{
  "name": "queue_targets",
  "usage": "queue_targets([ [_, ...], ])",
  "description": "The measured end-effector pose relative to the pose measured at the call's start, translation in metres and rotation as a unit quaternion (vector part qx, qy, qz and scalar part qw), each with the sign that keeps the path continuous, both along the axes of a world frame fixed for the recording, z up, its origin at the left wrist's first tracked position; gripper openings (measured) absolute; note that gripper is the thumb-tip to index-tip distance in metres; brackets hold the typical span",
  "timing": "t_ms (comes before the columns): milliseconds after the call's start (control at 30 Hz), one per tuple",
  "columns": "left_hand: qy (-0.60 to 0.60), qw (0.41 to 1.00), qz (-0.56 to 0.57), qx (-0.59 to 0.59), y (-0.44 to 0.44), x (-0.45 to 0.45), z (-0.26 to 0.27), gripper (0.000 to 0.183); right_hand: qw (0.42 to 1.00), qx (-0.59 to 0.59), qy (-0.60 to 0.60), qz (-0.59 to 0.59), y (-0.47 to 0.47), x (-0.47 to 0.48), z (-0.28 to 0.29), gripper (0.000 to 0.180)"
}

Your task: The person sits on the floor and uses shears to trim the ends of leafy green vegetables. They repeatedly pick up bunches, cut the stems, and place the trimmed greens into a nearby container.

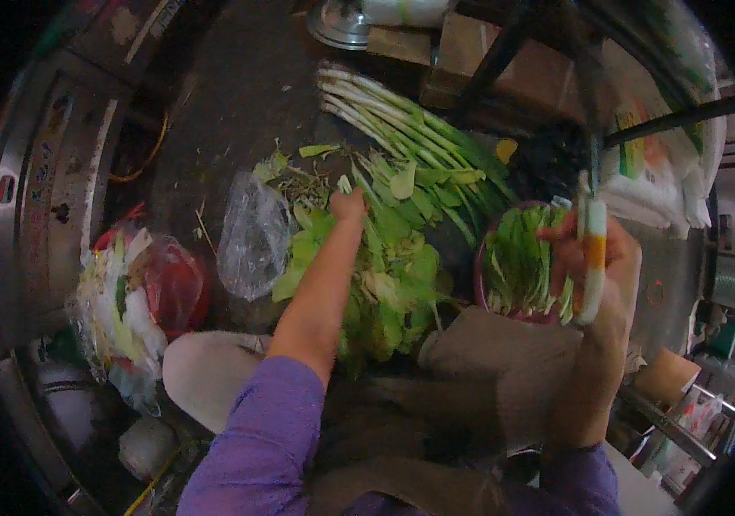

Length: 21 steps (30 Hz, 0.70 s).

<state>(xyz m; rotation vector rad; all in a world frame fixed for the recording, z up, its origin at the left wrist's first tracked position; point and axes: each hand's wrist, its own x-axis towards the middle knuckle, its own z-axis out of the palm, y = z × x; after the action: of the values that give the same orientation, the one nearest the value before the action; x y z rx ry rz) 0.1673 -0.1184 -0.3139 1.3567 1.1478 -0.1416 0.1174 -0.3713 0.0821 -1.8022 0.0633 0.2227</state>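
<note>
My left hand (348, 205) reaches forward over a heap of leafy greens (393, 284) on the dark floor. It is closed around a pale green stalk (343, 185), whose cut-looking end shows above the fist. My right hand (616, 255) is raised at the right, gripping a knife (593, 258) with a white and orange handle. Its thin blade points away from me and is blurred. Below that hand a reddish basin (481, 284) holds stalks of greens (519, 245), laid side by side. Long spring onions (400, 122) lie beyond the heap, white ends to the left.
Root trimmings (303, 184) lie beside a clear plastic bag (254, 238). A red container (177, 284) with a bag of scraps (122, 297) is at my left, near a metal cabinet (45, 193). Cardboard boxes (503, 61), a dark rack bar (677, 119) and white sacks (651, 180) stand beyond.
</note>
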Motion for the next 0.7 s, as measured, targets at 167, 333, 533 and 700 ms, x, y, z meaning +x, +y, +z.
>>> queue_targets([
  [167, 0.146, 0.966, -0.114, 0.179, -0.010, 0.036, -0.028, 0.074, 0.998, 0.061, -0.030, -0.016, 0.004, 0.009, -0.003, 0.031],
  [333, 0.145, 0.947, -0.199, 0.206, 0.000, 0.035, -0.043, 0.073, 0.997, -0.077, 0.016, -0.016, 0.005, 0.015, -0.001, 0.041],
  [533, -0.131, 0.986, 0.004, -0.103, 0.041, 0.012, 0.013, 0.055, 0.978, -0.162, -0.115, 0.069, 0.005, 0.011, -0.008, 0.036],
  [700, -0.299, 0.912, -0.128, -0.250, 0.077, -0.016, 0.142, 0.050, 0.973, -0.160, -0.127, 0.106, 0.018, 0.002, -0.009, 0.035],
])
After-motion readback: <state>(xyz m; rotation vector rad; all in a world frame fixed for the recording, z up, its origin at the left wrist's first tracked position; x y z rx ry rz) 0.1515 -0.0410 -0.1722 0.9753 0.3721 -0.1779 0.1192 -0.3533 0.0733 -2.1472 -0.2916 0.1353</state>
